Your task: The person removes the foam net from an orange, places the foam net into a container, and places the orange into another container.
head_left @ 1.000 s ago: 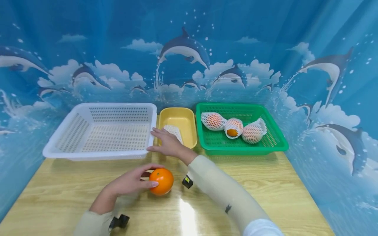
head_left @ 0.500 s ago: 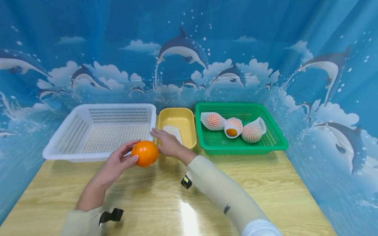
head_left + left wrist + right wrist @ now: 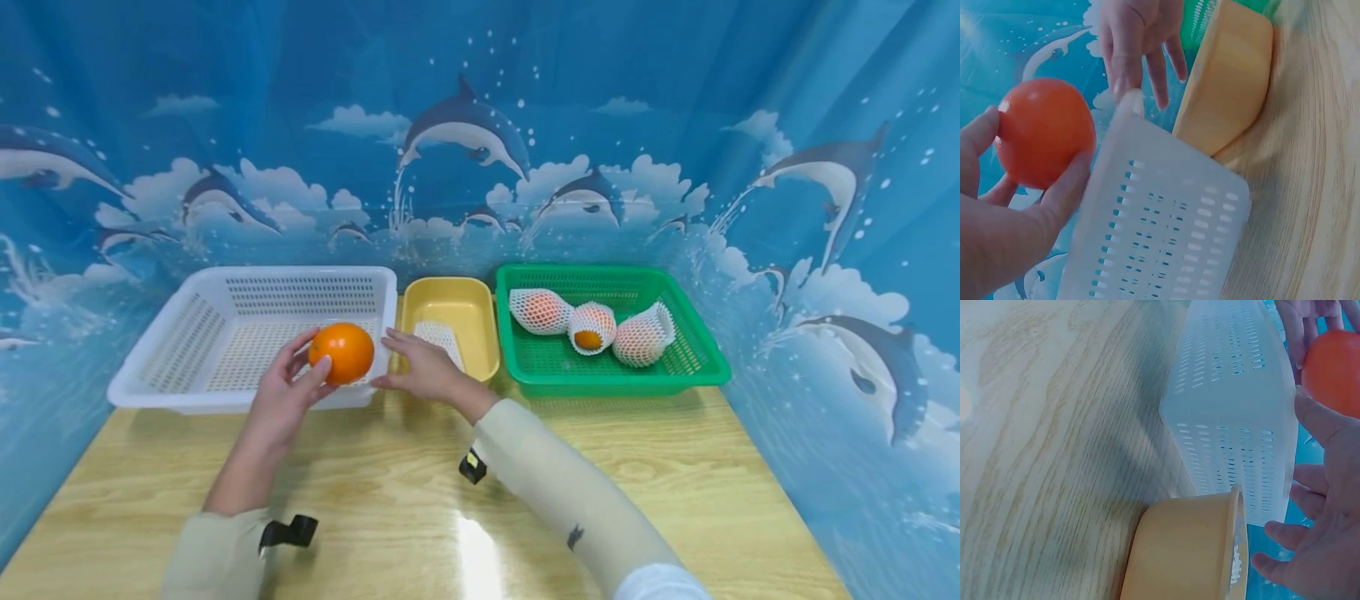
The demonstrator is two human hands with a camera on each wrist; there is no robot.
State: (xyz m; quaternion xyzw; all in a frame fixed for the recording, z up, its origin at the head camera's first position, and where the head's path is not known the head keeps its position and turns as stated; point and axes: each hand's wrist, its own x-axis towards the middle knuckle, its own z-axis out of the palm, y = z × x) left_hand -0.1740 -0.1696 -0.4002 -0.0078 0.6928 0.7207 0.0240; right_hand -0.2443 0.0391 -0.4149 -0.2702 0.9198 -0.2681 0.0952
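Note:
My left hand point(image 3: 281, 400) holds an orange point(image 3: 347, 353) between thumb and fingers, raised above the front right part of the white plastic basket point(image 3: 187, 402). In the left wrist view the orange point(image 3: 1046, 132) sits apart from the basket's rim. My right hand point(image 3: 429, 367) has its fingers extended and grips nothing. Its thumb is at the basket's near right corner; whether it presses the rim I cannot tell. Below and behind that hand stands a yellow tray point(image 3: 482, 329) with a white foam fruit net point(image 3: 441, 335) in it, partly covered by the hand.
To the right, a green basket point(image 3: 577, 385) holds three fruits in white foam nets, among them the rightmost netted fruit point(image 3: 639, 337). The containers stand side by side along the back of a wooden table point(image 3: 405, 517), against a blue dolphin-print curtain point(image 3: 322, 100).
My left hand has lifted the orange off the table and carried it up, forward and to the left, over the white basket. My right hand has stayed in place.

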